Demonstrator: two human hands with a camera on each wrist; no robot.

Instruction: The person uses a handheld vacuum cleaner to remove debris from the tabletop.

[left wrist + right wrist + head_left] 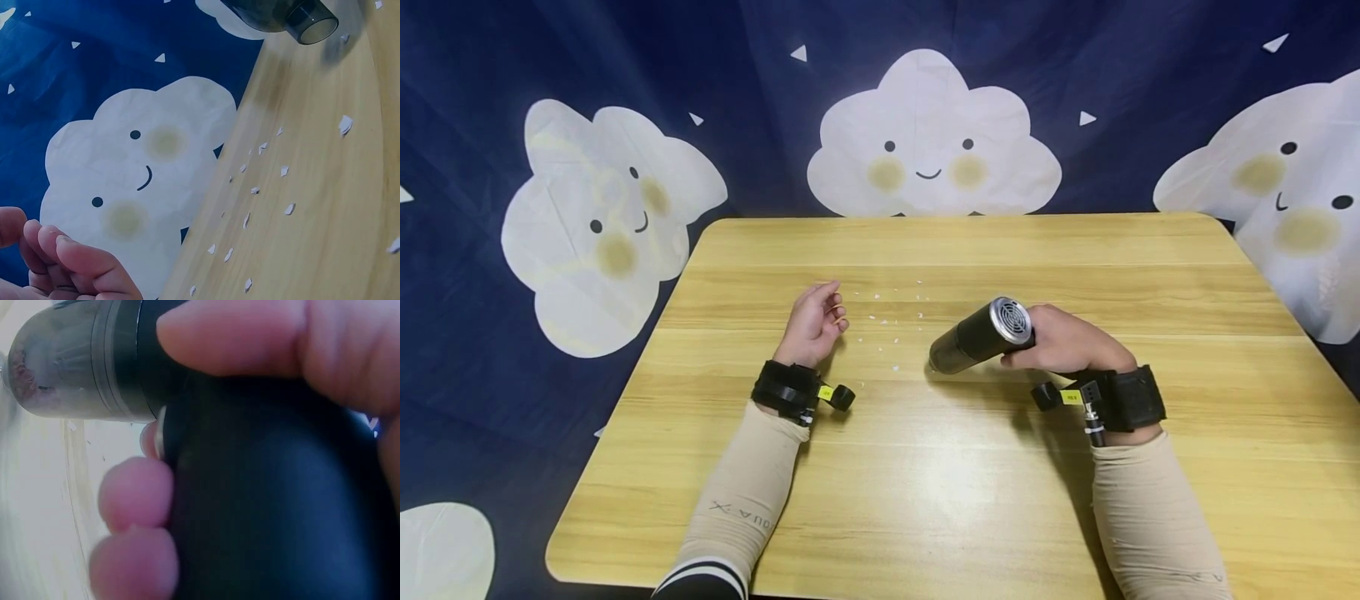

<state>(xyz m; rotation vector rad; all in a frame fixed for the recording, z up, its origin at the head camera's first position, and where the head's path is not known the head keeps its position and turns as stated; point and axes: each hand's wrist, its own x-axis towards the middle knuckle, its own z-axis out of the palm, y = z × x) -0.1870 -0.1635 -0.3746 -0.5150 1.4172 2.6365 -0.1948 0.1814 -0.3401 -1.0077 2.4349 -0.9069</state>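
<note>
My right hand (1067, 337) grips a black handheld vacuum cleaner (979, 337) by its handle, with the thumb along one side and fingers curled round the other. Its vented silver end faces up toward me, while the nozzle (312, 24) points down and left, close over the table. Through the clear dust cup (69, 359) some reddish bits show. White paper scraps (345, 125) lie scattered on the wood between the two hands. To their left is my left hand (814, 323), fingers loosely curled and holding nothing.
The light wooden table (925, 500) has rounded corners. Behind it hangs a dark blue curtain (760, 50) printed with white smiling clouds. Black straps with small cameras (842, 397) sit on both wrists, above beige sleeves.
</note>
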